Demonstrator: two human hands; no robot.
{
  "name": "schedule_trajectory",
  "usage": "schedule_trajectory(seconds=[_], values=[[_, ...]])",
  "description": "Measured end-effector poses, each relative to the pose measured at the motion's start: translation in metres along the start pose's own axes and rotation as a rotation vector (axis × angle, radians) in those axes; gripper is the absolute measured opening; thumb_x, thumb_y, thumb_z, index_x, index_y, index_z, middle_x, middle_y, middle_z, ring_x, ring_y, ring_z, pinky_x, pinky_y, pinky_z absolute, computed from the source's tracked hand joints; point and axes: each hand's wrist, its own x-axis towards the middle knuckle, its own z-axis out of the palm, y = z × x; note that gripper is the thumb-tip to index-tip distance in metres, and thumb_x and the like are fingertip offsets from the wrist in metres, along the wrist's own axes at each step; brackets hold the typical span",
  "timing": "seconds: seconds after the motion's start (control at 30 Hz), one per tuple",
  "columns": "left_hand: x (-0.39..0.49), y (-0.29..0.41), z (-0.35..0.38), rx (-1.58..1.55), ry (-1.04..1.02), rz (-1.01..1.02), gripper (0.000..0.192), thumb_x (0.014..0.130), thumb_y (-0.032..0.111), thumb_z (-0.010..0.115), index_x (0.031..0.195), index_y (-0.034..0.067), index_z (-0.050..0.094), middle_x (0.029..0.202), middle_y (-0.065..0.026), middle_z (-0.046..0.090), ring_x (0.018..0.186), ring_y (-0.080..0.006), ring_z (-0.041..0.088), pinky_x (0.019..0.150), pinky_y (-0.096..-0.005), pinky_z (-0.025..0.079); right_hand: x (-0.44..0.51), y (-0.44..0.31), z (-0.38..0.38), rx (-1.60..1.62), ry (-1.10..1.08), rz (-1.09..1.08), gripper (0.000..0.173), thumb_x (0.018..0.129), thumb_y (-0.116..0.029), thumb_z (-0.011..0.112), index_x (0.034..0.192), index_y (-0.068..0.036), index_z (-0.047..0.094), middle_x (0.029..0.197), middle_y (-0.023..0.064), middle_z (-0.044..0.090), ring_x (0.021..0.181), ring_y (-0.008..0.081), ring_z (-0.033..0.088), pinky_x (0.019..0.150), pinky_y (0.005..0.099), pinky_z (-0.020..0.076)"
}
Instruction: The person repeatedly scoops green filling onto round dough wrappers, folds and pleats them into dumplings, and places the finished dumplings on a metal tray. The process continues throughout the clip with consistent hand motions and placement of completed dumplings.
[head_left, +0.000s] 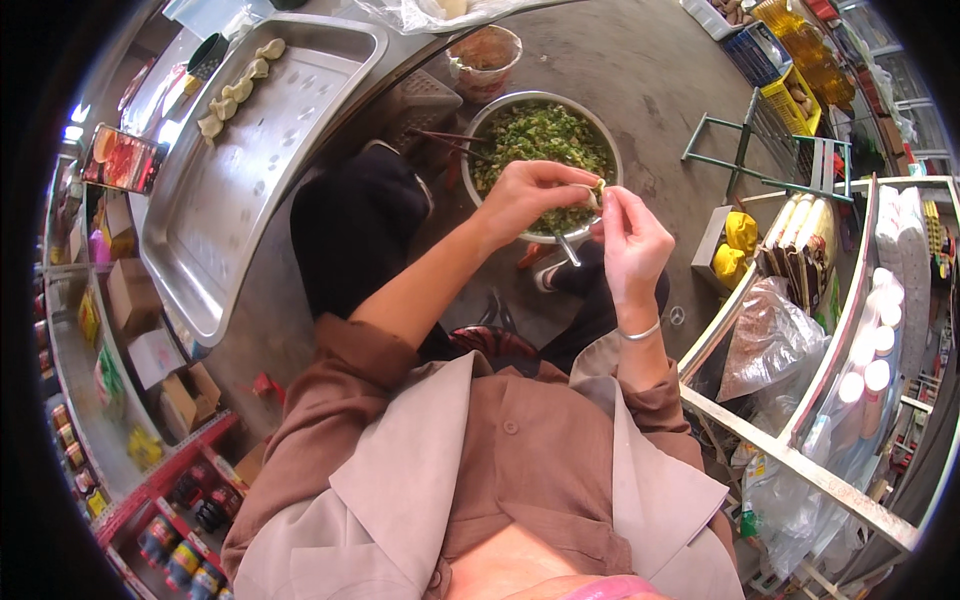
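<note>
Both hands meet over the right part of a large metal bowl (616, 142) of chopped green filling (536, 135). Between the fingertips of my left hand (525, 199) and my right hand (634, 236) is a small dumpling (598, 193) with a pale wrapper, partly hidden by the fingers. A pair of chopsticks (450, 136) rests over the bowl's left rim, and a metal utensil's handle (568, 249) sticks out over its near rim. At the upper left, several folded dumplings (238, 91) lie in a row in a shallow steel tray (225, 247).
A bucket (486, 64) stands beyond the bowl. A phone (124, 159) leans at the tray's left, and a plastic bag (427, 13) lies on the table's far part. A green metal-framed stool (750, 142), crates (791, 101) and a white rack (810, 465) are at the right; stocked shelves (112, 375) are left.
</note>
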Motion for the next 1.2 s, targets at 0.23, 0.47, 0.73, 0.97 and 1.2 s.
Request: schedule_trajectory(seconds=[0.23, 0.47, 0.73, 0.97, 1.2], values=[[-0.001, -0.005, 0.002, -0.063, 0.045, -0.024, 0.025, 0.087, 0.003, 0.069, 0.11, -0.007, 0.069, 0.107, -0.014, 0.07, 0.095, -0.0166, 0.068, 0.088, -0.0278, 0.053, 0.001, 0.012, 0.004, -0.159, 0.017, -0.247, 0.012, 0.085, -0.003, 0.071, 0.096, -0.001, 0.069, 0.08, 0.0112, 0.067, 0.062, 0.0181, 0.066, 0.057, 0.0281, 0.0526], [-0.003, -0.004, 0.005, -0.053, 0.054, -0.048, 0.024, 0.087, 0.004, 0.07, 0.109, -0.005, 0.07, 0.103, -0.0126, 0.072, 0.091, -0.0151, 0.068, 0.084, -0.0265, 0.054, 0.002, 0.018, 0.004, -0.175, -0.013, -0.262, 0.008, 0.083, 0.001, 0.07, 0.091, -0.001, 0.067, 0.079, 0.0125, 0.065, 0.063, 0.0216, 0.065, 0.058, 0.0316, 0.0519], [-0.001, -0.003, -0.003, -0.02, -0.01, -0.111, 0.024, 0.085, 0.006, 0.072, 0.107, -0.004, 0.071, 0.103, -0.0114, 0.072, 0.089, -0.014, 0.068, 0.082, -0.0254, 0.053, 0.009, 0.014, -0.007, 0.275, -0.197, 0.176, 0.013, 0.089, 0.0, 0.066, 0.101, 0.001, 0.063, 0.074, 0.0058, 0.064, 0.058, 0.0112, 0.061, 0.054, 0.0241, 0.0498], [-0.002, -0.004, -0.004, -0.028, -0.018, -0.124, 0.023, 0.084, 0.007, 0.072, 0.104, -0.003, 0.07, 0.099, -0.0107, 0.071, 0.09, -0.0143, 0.067, 0.082, -0.0261, 0.052, 0.014, 0.014, -0.012, 0.359, -0.294, 0.264, 0.009, 0.093, -0.004, 0.063, 0.098, 0.004, 0.063, 0.073, 0.0022, 0.062, 0.054, 0.0071, 0.056, 0.05, 0.0197, 0.0452], [-0.002, -0.003, -0.002, -0.049, -0.007, -0.081, 0.014, 0.083, 0.008, 0.073, 0.092, 0.001, 0.066, 0.092, -0.0087, 0.07, 0.085, -0.0135, 0.067, 0.079, -0.0259, 0.052, 0.012, 0.009, -0.011, 0.232, -0.278, 0.181, 0.006, 0.092, -0.001, 0.062, 0.096, 0.003, 0.063, 0.072, 0.0018, 0.063, 0.054, 0.0067, 0.057, 0.049, 0.0197, 0.0439]])
